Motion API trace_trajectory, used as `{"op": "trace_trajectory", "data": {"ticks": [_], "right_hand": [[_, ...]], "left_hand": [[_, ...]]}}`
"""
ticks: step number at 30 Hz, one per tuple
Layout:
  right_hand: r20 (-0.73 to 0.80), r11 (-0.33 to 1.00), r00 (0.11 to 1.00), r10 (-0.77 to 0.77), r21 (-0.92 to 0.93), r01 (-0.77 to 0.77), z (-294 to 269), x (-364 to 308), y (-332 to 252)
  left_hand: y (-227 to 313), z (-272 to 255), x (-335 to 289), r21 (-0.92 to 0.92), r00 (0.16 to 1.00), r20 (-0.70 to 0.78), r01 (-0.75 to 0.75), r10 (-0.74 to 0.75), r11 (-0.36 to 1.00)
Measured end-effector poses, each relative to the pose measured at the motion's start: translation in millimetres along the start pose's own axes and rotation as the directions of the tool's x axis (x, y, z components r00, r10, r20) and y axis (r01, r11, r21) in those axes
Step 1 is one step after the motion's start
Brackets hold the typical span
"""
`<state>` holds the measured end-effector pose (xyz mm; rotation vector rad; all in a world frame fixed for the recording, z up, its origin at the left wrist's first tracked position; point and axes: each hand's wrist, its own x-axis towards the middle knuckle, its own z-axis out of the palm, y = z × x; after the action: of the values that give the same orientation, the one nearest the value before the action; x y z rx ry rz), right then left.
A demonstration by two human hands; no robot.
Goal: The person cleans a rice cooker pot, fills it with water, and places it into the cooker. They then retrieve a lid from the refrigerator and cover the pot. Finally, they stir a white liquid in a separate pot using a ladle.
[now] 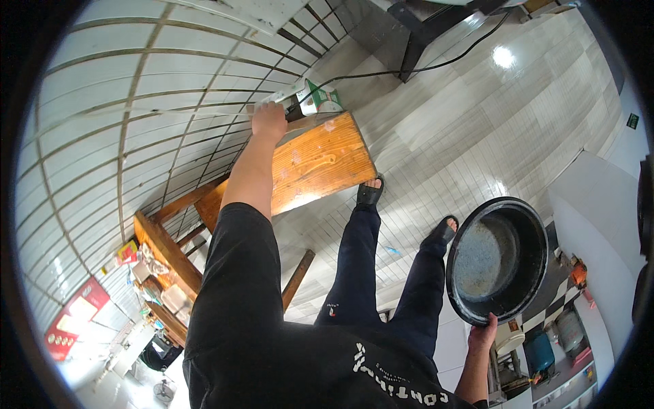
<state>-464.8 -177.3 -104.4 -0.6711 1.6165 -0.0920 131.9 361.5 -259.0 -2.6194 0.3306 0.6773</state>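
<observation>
My right hand [483, 332] grips the near rim of a round black basin [528, 273], which is tilted so its inside shows. The basin's bottom looks greyish and worn, with nothing in it that I can make out. My left arm is stretched forward, and my left hand [270, 123] is closed beside the tiled wall, over the far left edge of a wooden bench [323, 163]. Something thin and see-through seems to be at its fingers; what it is I cannot make out.
Behind the bench stands a green and white box [320, 99], with a black cable [388, 73] running across the floor. A dark metal leg [412, 51] stands farther off. Wooden furniture [167, 255] bearing small items is at left. Shelves with containers [538, 351] stand at lower right.
</observation>
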Motion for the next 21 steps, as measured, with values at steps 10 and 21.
{"op": "trace_trajectory", "data": {"ticks": [10, 21], "right_hand": [[-0.024, 0.998, 0.999, 0.041, 0.041, -0.04, 70.8, -15.1, 39.7], [-0.008, 0.993, 0.993, 0.12, -0.015, -0.12, 107.4, -13.4, 53.7]], "left_hand": [[2.4, 9.5, 33.4, 0.045, 0.976, 0.175, 0.126, -0.132, 0.991], [-0.9, 57.9, 57.2, 0.114, 0.98, 0.139, 0.13, -0.145, 0.985]]}}
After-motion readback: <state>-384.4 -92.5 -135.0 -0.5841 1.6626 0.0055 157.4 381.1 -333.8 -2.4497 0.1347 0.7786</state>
